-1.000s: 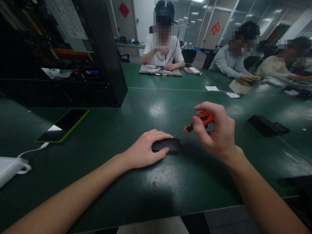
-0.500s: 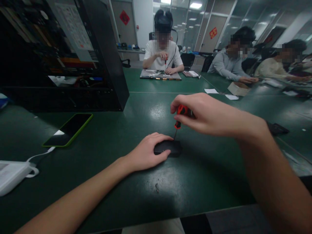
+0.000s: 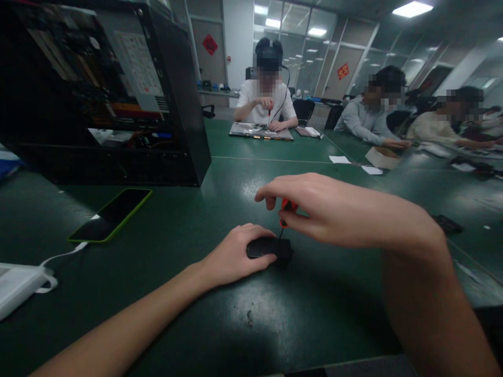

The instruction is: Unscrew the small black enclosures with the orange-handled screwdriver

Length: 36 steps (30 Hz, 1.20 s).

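Note:
A small black box-like device (image 3: 264,248) lies flat on the green table; its exact kind does not show. My left hand (image 3: 236,256) grips it from the left, fingers along the far side and thumb along the near side. Above its right end, my right hand (image 3: 310,209) holds a screwdriver (image 3: 288,205) with a red and black handle, partly hidden by the fingers. The thin shaft points down to the device's top near its far edge. The index finger of this hand stretches out past the handle.
An open black computer case (image 3: 188,120) stands at the left. Before it lies a phone (image 3: 112,214) with a green edge, cabled to a white device (image 3: 19,288). Across the table a person (image 3: 267,99) works on a flat panel (image 3: 259,135). A small cardboard box (image 3: 383,157) is farther right.
The view has tilted up slightly. My right hand's fingers have shifted on the screwdriver handle, the index finger now reaching farther left. My left hand keeps its hold on the black device.

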Each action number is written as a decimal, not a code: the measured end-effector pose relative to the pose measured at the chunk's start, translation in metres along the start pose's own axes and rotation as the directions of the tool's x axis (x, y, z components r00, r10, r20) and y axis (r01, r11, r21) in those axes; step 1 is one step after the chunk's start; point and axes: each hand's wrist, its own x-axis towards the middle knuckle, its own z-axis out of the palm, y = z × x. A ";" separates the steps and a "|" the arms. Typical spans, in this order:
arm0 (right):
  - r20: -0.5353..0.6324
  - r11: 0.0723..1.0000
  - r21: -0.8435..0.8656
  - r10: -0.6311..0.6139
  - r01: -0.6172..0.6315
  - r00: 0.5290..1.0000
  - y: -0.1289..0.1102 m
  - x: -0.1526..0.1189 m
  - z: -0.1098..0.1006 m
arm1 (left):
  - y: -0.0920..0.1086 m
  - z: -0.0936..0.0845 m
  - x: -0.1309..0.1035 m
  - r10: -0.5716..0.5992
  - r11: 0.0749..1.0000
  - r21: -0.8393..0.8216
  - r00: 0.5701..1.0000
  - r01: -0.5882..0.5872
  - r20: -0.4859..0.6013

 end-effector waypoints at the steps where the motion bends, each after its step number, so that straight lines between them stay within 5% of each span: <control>1: 0.024 1.000 0.003 0.010 -0.010 1.000 0.000 -0.003 -0.001 | 0.000 0.000 0.000 0.004 1.000 -0.001 1.000 -0.004 0.001; 6: 0.059 0.984 -0.101 0.151 -0.144 0.987 0.001 -0.007 -0.005 | 0.000 -0.001 -0.001 0.020 1.000 0.000 1.000 -0.020 0.013; 13: 0.111 1.000 -0.024 0.007 -0.005 0.994 0.001 -0.005 -0.007 | -0.004 -0.001 -0.001 0.031 0.999 0.019 0.999 -0.031 0.011; 36: 0.106 0.998 -0.026 0.057 -0.055 0.993 0.004 -0.007 -0.005 | 0.001 -0.006 -0.002 0.016 0.993 0.114 1.000 -0.018 0.021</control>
